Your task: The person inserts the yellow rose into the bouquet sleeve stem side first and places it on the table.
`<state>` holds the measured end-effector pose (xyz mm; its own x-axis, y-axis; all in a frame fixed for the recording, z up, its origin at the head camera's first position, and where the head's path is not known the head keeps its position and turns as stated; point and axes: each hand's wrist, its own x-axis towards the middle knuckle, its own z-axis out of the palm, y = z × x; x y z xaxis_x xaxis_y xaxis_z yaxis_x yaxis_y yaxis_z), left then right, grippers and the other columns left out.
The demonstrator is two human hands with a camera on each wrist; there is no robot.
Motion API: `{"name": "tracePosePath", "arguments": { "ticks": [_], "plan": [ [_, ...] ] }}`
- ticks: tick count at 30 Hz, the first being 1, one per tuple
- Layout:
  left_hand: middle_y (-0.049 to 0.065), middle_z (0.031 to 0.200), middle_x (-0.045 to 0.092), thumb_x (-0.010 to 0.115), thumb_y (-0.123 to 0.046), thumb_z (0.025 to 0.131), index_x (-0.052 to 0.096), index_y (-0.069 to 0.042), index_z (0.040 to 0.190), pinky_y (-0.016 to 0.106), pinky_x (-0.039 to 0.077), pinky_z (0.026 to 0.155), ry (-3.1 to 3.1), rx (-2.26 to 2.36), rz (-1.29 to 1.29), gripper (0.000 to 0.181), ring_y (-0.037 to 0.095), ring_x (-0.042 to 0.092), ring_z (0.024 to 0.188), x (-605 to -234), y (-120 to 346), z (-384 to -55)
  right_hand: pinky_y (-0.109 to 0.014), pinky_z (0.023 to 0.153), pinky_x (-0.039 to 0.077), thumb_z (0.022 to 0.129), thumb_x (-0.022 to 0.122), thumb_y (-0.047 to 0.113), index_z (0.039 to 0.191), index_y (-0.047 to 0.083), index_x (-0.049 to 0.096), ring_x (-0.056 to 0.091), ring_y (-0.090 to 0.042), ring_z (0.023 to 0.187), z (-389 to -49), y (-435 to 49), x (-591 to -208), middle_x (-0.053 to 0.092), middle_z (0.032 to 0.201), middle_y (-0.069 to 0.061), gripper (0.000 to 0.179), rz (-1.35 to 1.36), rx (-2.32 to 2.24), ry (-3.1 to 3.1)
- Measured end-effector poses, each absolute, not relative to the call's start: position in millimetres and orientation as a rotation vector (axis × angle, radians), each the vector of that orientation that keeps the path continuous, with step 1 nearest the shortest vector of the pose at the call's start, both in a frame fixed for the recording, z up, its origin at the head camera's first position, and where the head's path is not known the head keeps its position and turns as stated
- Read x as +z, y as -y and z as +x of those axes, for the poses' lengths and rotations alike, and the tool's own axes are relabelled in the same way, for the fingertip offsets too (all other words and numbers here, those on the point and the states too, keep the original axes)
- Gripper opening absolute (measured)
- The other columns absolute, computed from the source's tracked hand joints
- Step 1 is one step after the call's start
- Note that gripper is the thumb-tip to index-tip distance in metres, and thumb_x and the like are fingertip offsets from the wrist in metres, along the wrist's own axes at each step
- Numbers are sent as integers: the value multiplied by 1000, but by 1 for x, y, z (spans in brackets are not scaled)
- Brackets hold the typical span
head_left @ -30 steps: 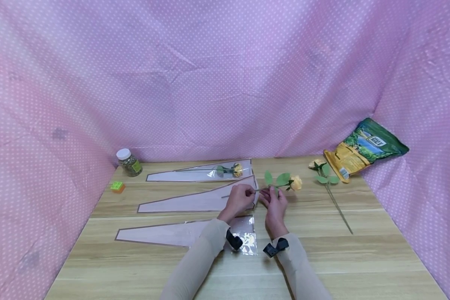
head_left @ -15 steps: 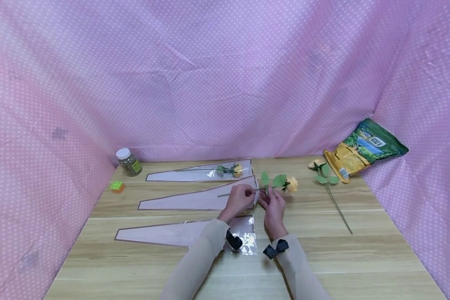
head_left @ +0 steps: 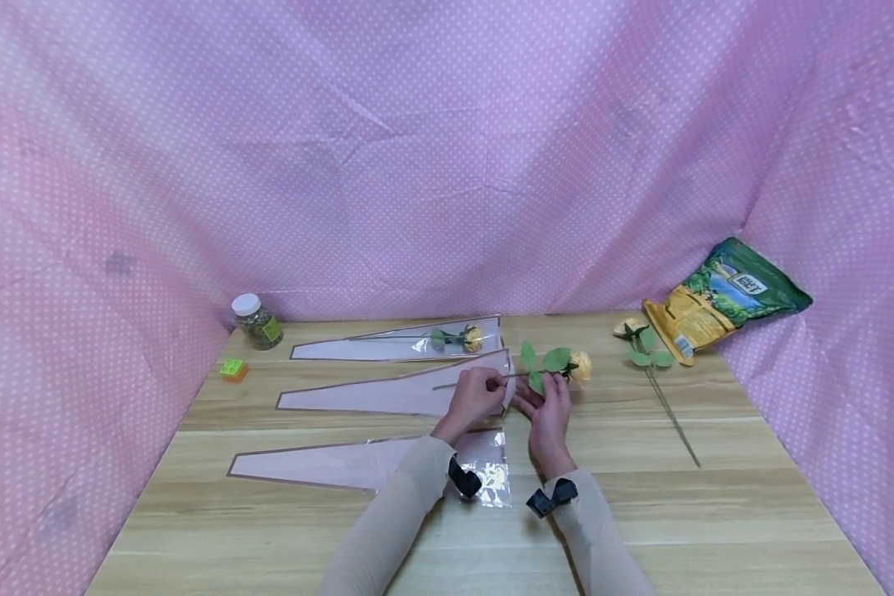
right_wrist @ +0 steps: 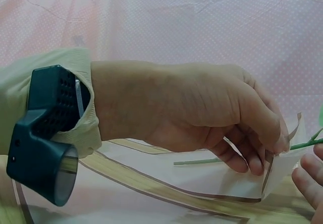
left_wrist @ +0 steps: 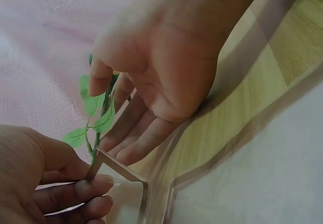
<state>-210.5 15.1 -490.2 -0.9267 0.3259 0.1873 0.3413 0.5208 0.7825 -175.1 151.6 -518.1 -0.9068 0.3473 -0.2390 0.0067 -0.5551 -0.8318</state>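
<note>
My left hand [head_left: 478,399] pinches the mouth of the middle clear flower sleeve [head_left: 387,396], a tapered one with a brown border. In the right wrist view, its thumb and fingers lift a corner of that opening. The green stem [right_wrist: 197,162] of a pale yellow rose [head_left: 580,366] passes by the left fingers and lies along the sleeve, tip pointing left. My right hand [head_left: 550,422] holds the rose by its stem just below the bloom. Seen from the left wrist, right thumb and fingers lie on either side of the stem among the leaves [left_wrist: 91,103].
Behind lies another sleeve [head_left: 320,352] with a yellow rose [head_left: 473,338] inside; a third sleeve [head_left: 305,468] lies in front. Another rose [head_left: 632,329] rests at right, beside a green and yellow bag [head_left: 723,294]. A jar [head_left: 259,327] and small orange-green block [head_left: 234,371] stand left.
The rose has shifted slightly left, its stem further along the sleeve. My right hand moved left, then slid back right along the stem towards the bloom. The left hand has stayed put.
</note>
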Motion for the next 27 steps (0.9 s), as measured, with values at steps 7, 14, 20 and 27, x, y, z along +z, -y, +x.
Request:
{"name": "tracePosePath", "arguments": {
  "ticks": [7, 14, 20, 27],
  "plan": [
    [14, 83, 76, 67, 1, 84, 76, 2, 90, 17, 49, 63, 2736, -1425, -594, 11, 11, 61, 69, -490, -16, -210, -28, 71, 60, 107, 43, 27, 108, 11, 53, 73, -13, 83, -176, -156, -518, 67, 95, 2, 19, -619, 2512, 1250],
    [12, 82, 75, 68, 0, 84, 76, 1, 89, 17, 49, 63, 2747, -1415, -585, 9, 10, 61, 69, -491, -16, -210, -26, 72, 61, 105, 48, 23, 110, 8, 57, 74, -13, 84, -176, -155, -521, 63, 101, 1, 18, -676, 2450, 1210],
    [11, 82, 75, 67, 1, 84, 76, 0, 89, 18, 50, 63, 2748, -1419, -589, 10, 8, 61, 68, -489, -17, -210, -28, 73, 61, 104, 51, 23, 107, 10, 59, 73, -11, 77, -177, -153, -521, 65, 96, 4, 15, -684, 2430, 1238],
    [10, 81, 75, 67, 1, 84, 76, -3, 87, 18, 50, 63, 2731, -1403, -613, 10, 8, 61, 69, -485, -17, -210, -24, 68, 60, 104, 52, 20, 104, 9, 58, 73, -9, 71, -178, -149, -519, 64, 94, 4, 13, -656, 2435, 1258]
  ]
}}
